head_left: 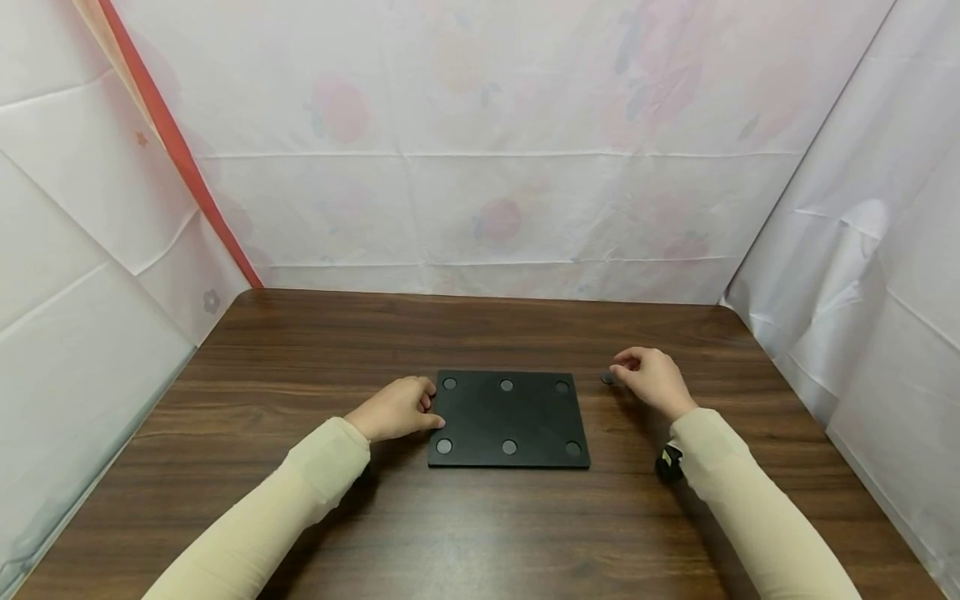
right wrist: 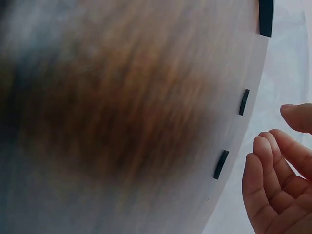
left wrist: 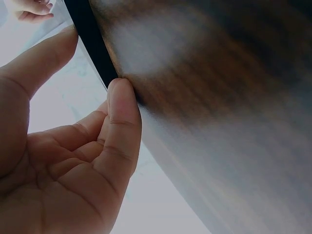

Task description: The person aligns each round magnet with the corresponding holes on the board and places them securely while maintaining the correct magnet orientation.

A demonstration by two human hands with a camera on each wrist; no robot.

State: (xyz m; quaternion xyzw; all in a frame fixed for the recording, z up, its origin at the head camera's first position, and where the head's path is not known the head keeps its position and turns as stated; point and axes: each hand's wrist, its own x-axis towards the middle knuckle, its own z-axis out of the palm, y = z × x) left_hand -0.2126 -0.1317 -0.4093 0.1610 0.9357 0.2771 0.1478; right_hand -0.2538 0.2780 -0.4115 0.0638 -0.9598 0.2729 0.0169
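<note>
A flat black rectangular board point(head_left: 508, 417) with several round spots lies on the table. Those at its left and middle look pale grey, those at its right darker. My left hand point(head_left: 397, 408) is at the board's left side, thumb tip and a fingertip touching its edge, as the left wrist view also shows. To the right of the board, my right hand point(head_left: 654, 379) hovers with loosely bent fingers beside a small dark disc point(head_left: 607, 378). In the right wrist view two thin dark pieces, one nearer point(right wrist: 221, 165) and one farther point(right wrist: 244, 102), lie apart from the fingers, thumb and fingertips separated.
The brown wood-grain table point(head_left: 495, 533) has rounded far corners. White patterned curtains point(head_left: 480, 208) hang behind it and at both sides, with a red strip point(head_left: 180, 150) at the far left. A black device point(head_left: 670, 462) is strapped under the right cuff.
</note>
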